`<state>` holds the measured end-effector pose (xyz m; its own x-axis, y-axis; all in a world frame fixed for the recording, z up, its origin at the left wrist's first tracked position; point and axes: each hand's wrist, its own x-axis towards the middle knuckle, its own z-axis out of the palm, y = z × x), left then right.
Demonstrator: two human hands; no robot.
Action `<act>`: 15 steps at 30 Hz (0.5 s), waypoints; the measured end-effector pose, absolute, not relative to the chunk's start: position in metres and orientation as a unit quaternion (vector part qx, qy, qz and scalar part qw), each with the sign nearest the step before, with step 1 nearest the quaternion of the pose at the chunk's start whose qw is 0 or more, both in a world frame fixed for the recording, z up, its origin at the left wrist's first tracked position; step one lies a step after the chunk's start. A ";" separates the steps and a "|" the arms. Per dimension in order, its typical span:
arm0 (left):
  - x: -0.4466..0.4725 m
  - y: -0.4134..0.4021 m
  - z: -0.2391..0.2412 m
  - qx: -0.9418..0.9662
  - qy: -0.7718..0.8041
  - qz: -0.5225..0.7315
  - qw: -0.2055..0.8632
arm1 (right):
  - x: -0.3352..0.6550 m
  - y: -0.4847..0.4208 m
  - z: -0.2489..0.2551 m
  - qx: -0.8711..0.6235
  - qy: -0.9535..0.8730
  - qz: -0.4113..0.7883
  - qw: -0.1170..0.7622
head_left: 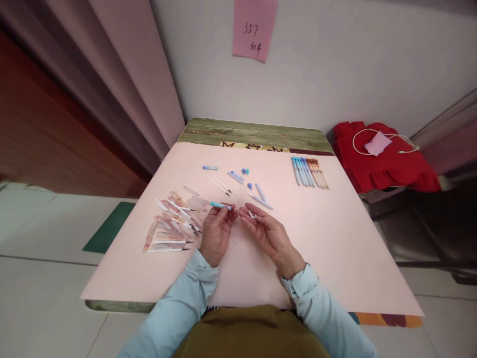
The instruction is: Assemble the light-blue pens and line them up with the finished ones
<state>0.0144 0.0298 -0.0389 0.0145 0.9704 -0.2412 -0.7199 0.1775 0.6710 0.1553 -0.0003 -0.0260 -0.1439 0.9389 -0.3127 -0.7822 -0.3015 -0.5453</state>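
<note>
Between the thumb and fingers of my left hand (218,228) is a blue pen barrel (216,204), lying nearly level. My right hand (271,233) is turned palm up beside it, with a small white pen part (252,215) resting at its fingers. The fingertips of both hands are close together. Just beyond them lie pale lilac pen barrels (261,200), two white refills (221,186), a blue pen piece (237,176) and several small blue caps (245,171). Farther back is another blue barrel (210,168).
Left of my hands is a pile of clear pinkish pen parts (175,219) with white refills among them. A row of blue and brown pens (308,172) lies at the back right of the paper-covered table (335,258). A red-covered stool (357,169) stands beyond the right edge.
</note>
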 end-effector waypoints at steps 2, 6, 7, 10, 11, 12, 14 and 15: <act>0.015 0.028 -0.038 0.201 0.343 0.611 0.684 | 0.156 0.002 -0.030 -0.334 -0.140 0.726 0.585; 0.017 0.026 -0.035 0.210 0.349 0.587 0.700 | 0.157 0.004 -0.036 -0.346 -0.156 0.715 0.588; 0.017 0.026 -0.035 0.209 0.348 0.584 0.703 | 0.157 0.004 -0.036 -0.342 -0.156 0.717 0.587; 0.017 0.026 -0.035 0.207 0.342 0.584 0.707 | 0.158 0.004 -0.033 -0.321 -0.156 0.728 0.586; 0.017 0.026 -0.035 0.206 0.340 0.585 0.707 | 0.158 0.003 -0.032 -0.314 -0.158 0.729 0.587; 0.016 0.026 -0.036 0.205 0.340 0.586 0.707 | 0.158 0.003 -0.031 -0.308 -0.160 0.731 0.588; 0.016 0.026 -0.037 0.204 0.342 0.585 0.706 | 0.158 0.002 -0.032 -0.307 -0.164 0.729 0.590; 0.016 0.026 -0.037 0.203 0.343 0.585 0.706 | 0.158 0.002 -0.033 -0.316 -0.168 0.724 0.590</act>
<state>0.0161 0.0258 -0.0373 0.0804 0.9659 -0.2462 -0.6872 0.2327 0.6882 0.1579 0.0024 -0.0328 -0.1040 0.9601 -0.2597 -0.7483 -0.2475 -0.6154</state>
